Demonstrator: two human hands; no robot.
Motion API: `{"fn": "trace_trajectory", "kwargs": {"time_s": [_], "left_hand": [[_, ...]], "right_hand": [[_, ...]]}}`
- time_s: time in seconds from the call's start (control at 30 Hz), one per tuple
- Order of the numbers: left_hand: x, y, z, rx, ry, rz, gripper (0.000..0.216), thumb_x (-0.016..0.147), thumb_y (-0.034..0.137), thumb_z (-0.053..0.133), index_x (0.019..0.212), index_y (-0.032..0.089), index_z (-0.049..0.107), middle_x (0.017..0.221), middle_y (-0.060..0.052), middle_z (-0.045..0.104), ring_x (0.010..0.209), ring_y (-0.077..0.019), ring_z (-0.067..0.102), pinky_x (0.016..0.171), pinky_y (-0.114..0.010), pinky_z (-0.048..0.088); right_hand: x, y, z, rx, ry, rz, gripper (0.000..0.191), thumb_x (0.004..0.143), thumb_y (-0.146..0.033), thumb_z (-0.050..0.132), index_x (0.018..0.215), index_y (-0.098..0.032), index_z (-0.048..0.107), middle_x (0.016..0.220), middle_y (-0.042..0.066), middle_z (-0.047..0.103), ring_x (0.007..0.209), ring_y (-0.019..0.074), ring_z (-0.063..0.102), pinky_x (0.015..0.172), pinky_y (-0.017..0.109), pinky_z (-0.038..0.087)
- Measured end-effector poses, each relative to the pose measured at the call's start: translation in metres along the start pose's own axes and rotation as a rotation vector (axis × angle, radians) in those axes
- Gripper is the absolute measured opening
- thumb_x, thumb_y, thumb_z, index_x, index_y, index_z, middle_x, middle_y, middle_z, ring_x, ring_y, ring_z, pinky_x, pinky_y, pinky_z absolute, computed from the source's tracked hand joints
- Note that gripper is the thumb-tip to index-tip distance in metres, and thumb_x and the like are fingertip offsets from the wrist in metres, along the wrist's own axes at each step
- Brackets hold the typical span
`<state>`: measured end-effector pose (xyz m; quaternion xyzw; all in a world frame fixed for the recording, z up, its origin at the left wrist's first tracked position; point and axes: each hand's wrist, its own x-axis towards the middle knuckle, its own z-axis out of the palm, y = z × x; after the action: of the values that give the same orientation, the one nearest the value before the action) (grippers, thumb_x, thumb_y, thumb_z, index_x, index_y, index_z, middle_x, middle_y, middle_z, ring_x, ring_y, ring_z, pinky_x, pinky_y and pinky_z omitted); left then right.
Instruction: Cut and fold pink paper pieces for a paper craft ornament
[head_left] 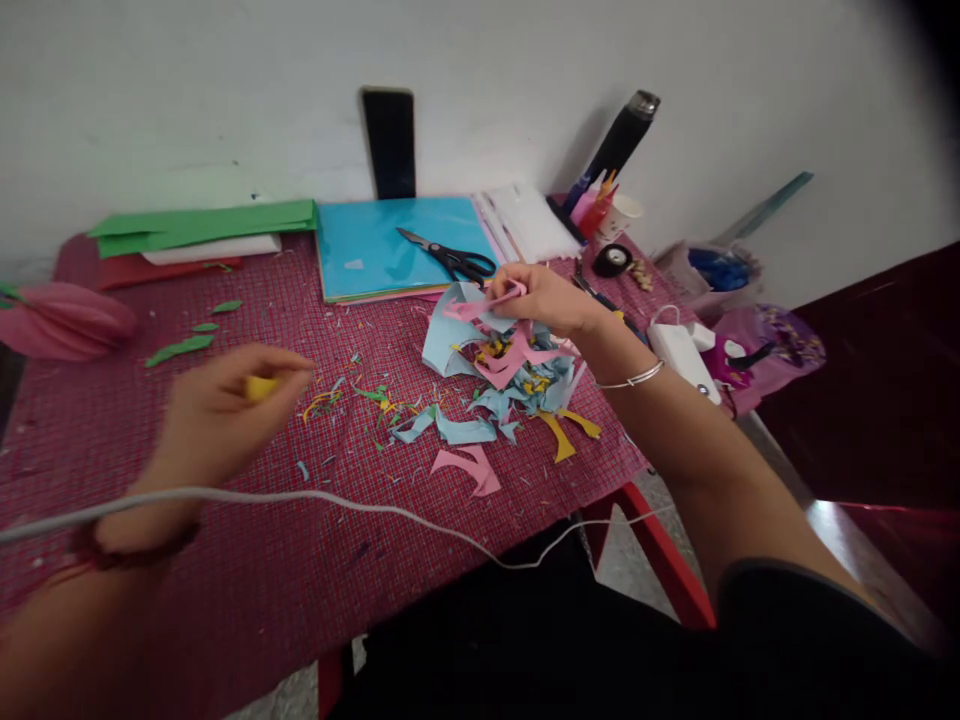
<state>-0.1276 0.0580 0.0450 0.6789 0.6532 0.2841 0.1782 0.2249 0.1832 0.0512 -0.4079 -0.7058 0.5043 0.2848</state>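
Observation:
My left hand (pixel 221 410) hovers over the red checked tablecloth (pixel 247 560), fingers closed round a small yellow piece (pixel 260 387); the hand is blurred by motion. My right hand (pixel 544 298) reaches into a heap of paper scraps (pixel 499 375), blue, pink and yellow, and pinches a pink paper strip (pixel 487 303) at the top of the heap. A loose pink cut-out (pixel 469 467) and a yellow one (pixel 559 435) lie at the near side of the heap.
Black scissors (pixel 450 258) rest on a blue paper stack (pixel 390 245). Green sheets (pixel 202 225) lie back left, a phone (pixel 388 142) leans on the wall. A dark bottle (pixel 622 140), tape roll (pixel 613 260), white charger (pixel 682 355) stand right. A white cable (pixel 315 497) crosses the front.

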Motion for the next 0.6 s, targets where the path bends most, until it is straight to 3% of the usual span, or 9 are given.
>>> {"fn": "trace_trajectory", "kwargs": {"time_s": [0.13, 0.3, 0.37, 0.47, 0.53, 0.6], "left_hand": [[0.002, 0.052, 0.047, -0.133, -0.364, 0.247, 0.019, 0.084, 0.036, 0.054, 0.085, 0.023, 0.068, 0.074, 0.001, 0.07, 0.064, -0.0143, 0.062, 0.06, -0.025, 0.045], [0.008, 0.084, 0.098, -0.038, -0.553, 0.285, 0.025, 0.09, 0.034, 0.05, 0.107, 0.023, 0.066, 0.092, -0.004, 0.074, 0.076, -0.018, 0.068, 0.067, -0.029, 0.047], [0.007, 0.098, 0.11, 0.092, -0.611, 0.292, 0.033, 0.09, 0.032, 0.05, 0.12, 0.023, 0.061, 0.091, -0.006, 0.074, 0.076, -0.0212, 0.069, 0.065, -0.031, 0.047], [-0.001, 0.117, 0.121, 0.301, -0.727, 0.367, 0.029, 0.088, 0.029, 0.051, 0.115, 0.022, 0.062, 0.079, -0.008, 0.072, 0.07, -0.025, 0.069, 0.058, -0.032, 0.043], [-0.01, 0.125, 0.126, 0.323, -0.802, 0.412, 0.026, 0.088, 0.028, 0.051, 0.111, 0.023, 0.063, 0.078, -0.008, 0.072, 0.069, -0.0254, 0.069, 0.056, -0.032, 0.042], [-0.022, 0.129, 0.13, 0.305, -0.833, 0.43, 0.034, 0.087, 0.027, 0.053, 0.121, 0.025, 0.06, 0.082, -0.008, 0.073, 0.07, -0.0252, 0.07, 0.056, -0.032, 0.042]], "right_hand": [[0.003, 0.007, -0.008, -0.056, -0.076, -0.044, 0.016, 0.067, -0.014, 0.069, 0.07, -0.019, 0.054, 0.07, -0.003, 0.049, 0.063, 0.0108, 0.041, 0.056, 0.027, 0.031], [-0.006, 0.028, -0.037, 0.097, -0.052, -0.034, 0.022, 0.065, -0.023, 0.073, 0.072, -0.019, 0.053, 0.072, -0.004, 0.049, 0.063, 0.0098, 0.04, 0.057, 0.025, 0.032], [-0.011, 0.037, -0.048, 0.114, -0.059, -0.043, 0.023, 0.064, -0.024, 0.073, 0.072, -0.018, 0.053, 0.072, -0.004, 0.049, 0.063, 0.0094, 0.04, 0.058, 0.024, 0.031], [-0.016, 0.048, -0.056, 0.133, -0.058, -0.089, 0.023, 0.064, -0.025, 0.073, 0.072, -0.018, 0.053, 0.074, -0.004, 0.049, 0.069, 0.0105, 0.044, 0.061, 0.024, 0.033], [-0.017, 0.053, -0.058, 0.154, -0.048, -0.119, 0.023, 0.065, -0.025, 0.073, 0.072, -0.018, 0.052, 0.076, -0.003, 0.05, 0.072, 0.011, 0.045, 0.064, 0.025, 0.034], [-0.018, 0.056, -0.058, 0.179, -0.028, -0.134, 0.024, 0.066, -0.025, 0.072, 0.072, -0.019, 0.05, 0.078, -0.003, 0.049, 0.072, 0.011, 0.044, 0.065, 0.026, 0.034]]}}
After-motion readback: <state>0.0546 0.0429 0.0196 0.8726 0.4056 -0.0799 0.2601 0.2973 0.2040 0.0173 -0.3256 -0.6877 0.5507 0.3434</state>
